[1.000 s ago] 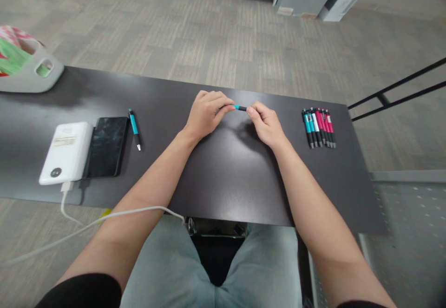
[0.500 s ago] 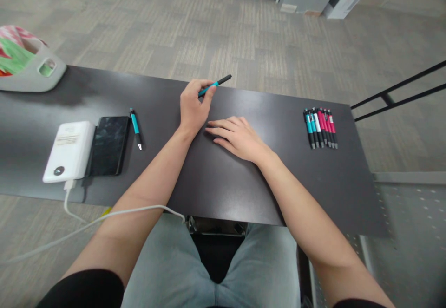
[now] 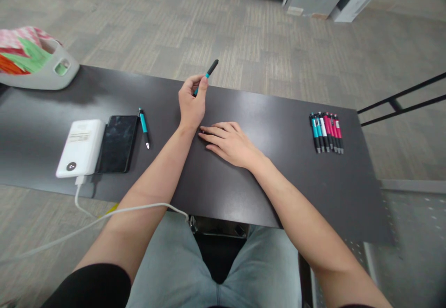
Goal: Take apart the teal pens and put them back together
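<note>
My left hand [image 3: 191, 101] holds a teal and black pen [image 3: 208, 73] above the dark table [image 3: 244, 178], the pen's black end pointing up and to the right. Flat on the table just right of it lies my right hand [image 3: 228, 143], fingers spread and pointing left, with a small dark piece showing at the fingertips. A second teal pen [image 3: 144, 127] lies to the left. At the right end of the table a row of several pens [image 3: 326, 131], teal, white and pink, lies side by side.
A white power bank [image 3: 81, 147] with a white cable [image 3: 104, 215] and a black phone [image 3: 117, 143] lie at the left. A grey basket [image 3: 52, 73] with coloured contents stands at the far left corner. Black rails [image 3: 400, 103] run at the right.
One second ago both hands held the pen between them. My right hand let go and went flat on the table; my left hand raised the pen and tilted it more upright.
</note>
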A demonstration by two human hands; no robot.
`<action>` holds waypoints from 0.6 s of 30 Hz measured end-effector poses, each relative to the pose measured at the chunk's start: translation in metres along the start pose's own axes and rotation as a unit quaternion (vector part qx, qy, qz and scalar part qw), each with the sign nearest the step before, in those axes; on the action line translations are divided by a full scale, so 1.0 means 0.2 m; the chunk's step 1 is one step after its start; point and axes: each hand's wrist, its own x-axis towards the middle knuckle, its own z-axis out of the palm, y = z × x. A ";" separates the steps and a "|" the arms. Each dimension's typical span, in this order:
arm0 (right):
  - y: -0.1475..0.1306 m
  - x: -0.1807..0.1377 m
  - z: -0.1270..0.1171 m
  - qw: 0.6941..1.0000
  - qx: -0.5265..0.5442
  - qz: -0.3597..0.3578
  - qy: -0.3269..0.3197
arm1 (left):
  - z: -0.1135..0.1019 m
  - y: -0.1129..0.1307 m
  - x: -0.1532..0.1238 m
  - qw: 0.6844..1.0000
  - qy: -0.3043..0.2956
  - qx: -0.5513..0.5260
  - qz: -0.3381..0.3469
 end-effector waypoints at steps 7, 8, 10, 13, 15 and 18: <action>0.13 -0.05 -0.04 0.969 0.111 0.097 0.197 | 0.01 0.07 -0.08 0.998 -0.065 0.025 0.004; 0.17 -0.06 -0.05 0.955 0.130 0.119 0.238 | 0.01 0.09 -0.09 0.995 -0.091 0.031 0.005; 0.25 -0.08 -0.08 0.919 0.173 0.162 0.316 | 0.00 0.11 -0.10 0.988 -0.147 0.042 0.015; 0.36 -0.11 -0.12 0.856 0.245 0.225 0.396 | 0.00 0.13 -0.12 0.976 -0.207 0.041 0.047; 0.40 -0.11 -0.14 0.822 0.287 0.253 0.423 | 0.00 0.14 -0.12 0.971 -0.227 0.040 0.063; 0.43 -0.11 -0.14 0.800 0.331 0.268 0.422 | 0.00 0.17 -0.13 0.965 -0.249 0.045 0.068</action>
